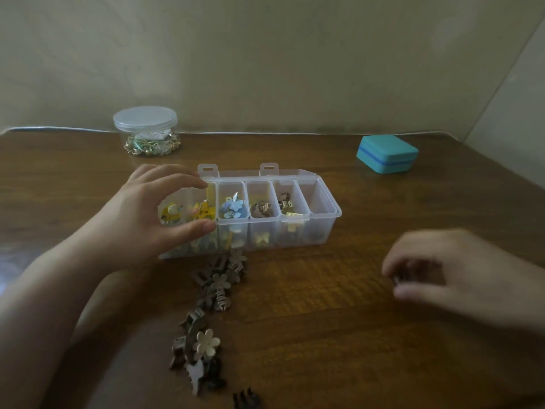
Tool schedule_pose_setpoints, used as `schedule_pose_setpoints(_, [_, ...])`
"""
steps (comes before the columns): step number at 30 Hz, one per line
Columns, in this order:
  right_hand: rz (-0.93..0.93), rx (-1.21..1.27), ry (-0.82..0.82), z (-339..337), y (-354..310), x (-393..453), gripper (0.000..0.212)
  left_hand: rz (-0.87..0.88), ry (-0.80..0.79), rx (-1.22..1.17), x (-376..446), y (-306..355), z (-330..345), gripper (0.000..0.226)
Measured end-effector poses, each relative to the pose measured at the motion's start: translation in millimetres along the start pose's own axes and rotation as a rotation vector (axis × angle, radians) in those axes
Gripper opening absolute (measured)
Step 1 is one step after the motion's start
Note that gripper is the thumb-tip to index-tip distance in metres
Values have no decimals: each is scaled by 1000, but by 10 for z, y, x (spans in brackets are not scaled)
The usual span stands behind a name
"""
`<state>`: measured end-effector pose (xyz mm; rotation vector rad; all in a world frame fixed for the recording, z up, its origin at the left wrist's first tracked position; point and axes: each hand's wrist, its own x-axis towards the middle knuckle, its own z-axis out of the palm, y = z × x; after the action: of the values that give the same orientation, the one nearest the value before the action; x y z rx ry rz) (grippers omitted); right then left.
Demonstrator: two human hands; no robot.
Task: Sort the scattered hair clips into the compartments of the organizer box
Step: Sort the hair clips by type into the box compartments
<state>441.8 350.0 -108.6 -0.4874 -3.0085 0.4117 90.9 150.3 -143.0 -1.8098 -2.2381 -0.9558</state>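
A: Left hand (153, 214) clamps the organizer box (321, 228), steadying it; right hand (442, 276) pinches something small and dark, blurred.

B: Loose hair clips (219, 286) lie just below that left grip. Light, stiff, springy: pinch the bodies, not the teeth.

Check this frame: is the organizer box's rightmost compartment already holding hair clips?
No: the rightmost compartment of the organizer box looks empty, while others hold clips.

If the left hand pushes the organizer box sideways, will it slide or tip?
Probably slide: the organizer box is long, low and flat on the table. It looks like light plastic, so it may skid easily. The left hand grips one end, so it might pivot.
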Motion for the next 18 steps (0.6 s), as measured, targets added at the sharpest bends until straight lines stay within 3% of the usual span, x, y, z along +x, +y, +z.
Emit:
schedule_pose_setpoints(4, [-72, 225, 486, -261, -215, 493, 24, -5, -2, -3, -2, 21, -5, 73])
schedule_pose_setpoints(6, [-74, 305, 557, -288, -274, 809, 15, -1, 7, -2, -1, 15, -4, 73])
schedule_pose_setpoints(9, [94, 255, 501, -141, -251, 1095, 10, -3, 3, -7, -6, -1, 4, 72])
schedule_pose_setpoints(11, [176, 207, 675, -14, -296, 1094, 8, 3, 2, -3, -4, -19, 6, 71])
schedule_pose_setpoints(13, [51, 228, 857, 81, -481, 1011, 4, 3, 3, 6, -8, -22, 9, 70])
schedule_pose_setpoints(15, [-174, 217, 829, 220, -720, 949, 4, 0, 3, 5, -15, -18, 13, 70])
schedule_pose_setpoints(18, [-369, 193, 484, 487, -966, 937, 20, 8, 7, 3, -12, -5, 19, 69])
